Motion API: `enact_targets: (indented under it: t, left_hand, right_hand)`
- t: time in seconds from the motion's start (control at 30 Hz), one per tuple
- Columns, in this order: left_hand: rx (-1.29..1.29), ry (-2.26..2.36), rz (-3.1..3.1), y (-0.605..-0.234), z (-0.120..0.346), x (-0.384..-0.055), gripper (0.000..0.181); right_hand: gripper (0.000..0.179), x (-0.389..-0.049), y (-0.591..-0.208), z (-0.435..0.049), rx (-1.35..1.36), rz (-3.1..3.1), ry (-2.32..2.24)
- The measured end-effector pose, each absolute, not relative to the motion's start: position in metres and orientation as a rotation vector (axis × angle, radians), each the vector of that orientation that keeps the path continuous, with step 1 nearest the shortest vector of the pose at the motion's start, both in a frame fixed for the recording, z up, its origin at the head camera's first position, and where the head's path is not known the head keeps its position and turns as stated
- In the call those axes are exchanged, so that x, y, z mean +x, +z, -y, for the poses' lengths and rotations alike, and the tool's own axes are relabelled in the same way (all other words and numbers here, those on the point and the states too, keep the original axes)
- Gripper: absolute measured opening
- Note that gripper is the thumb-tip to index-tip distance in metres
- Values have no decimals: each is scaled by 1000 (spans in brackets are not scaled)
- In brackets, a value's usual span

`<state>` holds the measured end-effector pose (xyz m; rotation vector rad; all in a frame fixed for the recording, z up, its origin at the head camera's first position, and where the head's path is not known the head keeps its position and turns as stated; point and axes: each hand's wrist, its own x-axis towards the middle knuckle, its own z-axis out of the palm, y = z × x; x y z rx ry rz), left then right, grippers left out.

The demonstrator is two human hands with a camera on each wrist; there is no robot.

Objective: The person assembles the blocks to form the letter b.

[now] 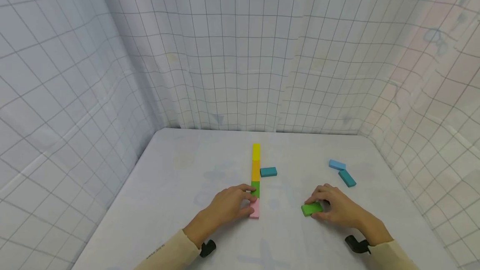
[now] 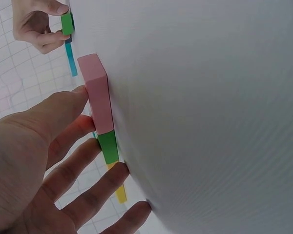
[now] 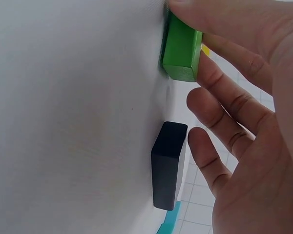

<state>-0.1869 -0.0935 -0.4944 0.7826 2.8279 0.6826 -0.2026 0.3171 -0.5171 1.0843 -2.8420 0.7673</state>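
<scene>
My left hand (image 1: pixel 231 205) rests beside a row of blocks, its fingers spread. Its thumb touches the pink block (image 2: pixel 100 105) at the row's near end, and other fingertips lie along the pink block and the green block (image 2: pixel 108 147) behind it. Farther back, an orange block (image 1: pixel 256 171) and a yellow block (image 1: pixel 256 152) continue the row. Between thumb and fingers, my right hand (image 1: pixel 339 207) pinches another green block (image 1: pixel 311 209) at the table, right of the row. A dark block (image 3: pixel 168 165) lies by its other fingertips, hidden by the hand in the head view.
A teal block (image 1: pixel 268 172) lies crosswise at the right side of the row, by the orange block. Toward the back right are a light blue block (image 1: pixel 337 164) and a second teal block (image 1: pixel 347 178). Grid-patterned white curtains (image 1: pixel 243 53) enclose the white table (image 1: pixel 180 157).
</scene>
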Motion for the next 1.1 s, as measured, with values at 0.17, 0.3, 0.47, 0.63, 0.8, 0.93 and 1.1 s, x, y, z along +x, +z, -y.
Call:
enact_targets:
  t: [0.17,0.3,0.47,0.63,0.8,0.93,1.1]
  left_hand:
    - [781,686,-2826,-494,94,-187,34]
    - [795,673,-2843,-494,94,-187,34]
    - [808,671,-2846,-494,94,-188,34]
    - [808,671,-2845,-494,94,-187,33]
    - [806,670,-2840,-492,93,-186,33]
    - [804,667,-2839,-491,93,-186,34]
    - [792,660,-2832,-491,92,-186,34]
  right_hand:
    - [35,-207,-518,-314,1086,2835,775]
    - [33,-211,-519,-310,1077,2841,764]
    - [32,-218,-517,-303,1058,2867,781]
    - [32,-224,-516,-296,1029,2892,809]
    - [32,-228,-513,-291,1019,2893,819]
    - [31,-231,-511,-287,1010,2888,821]
    - [31,-236,-511,-282,1006,2887,826]
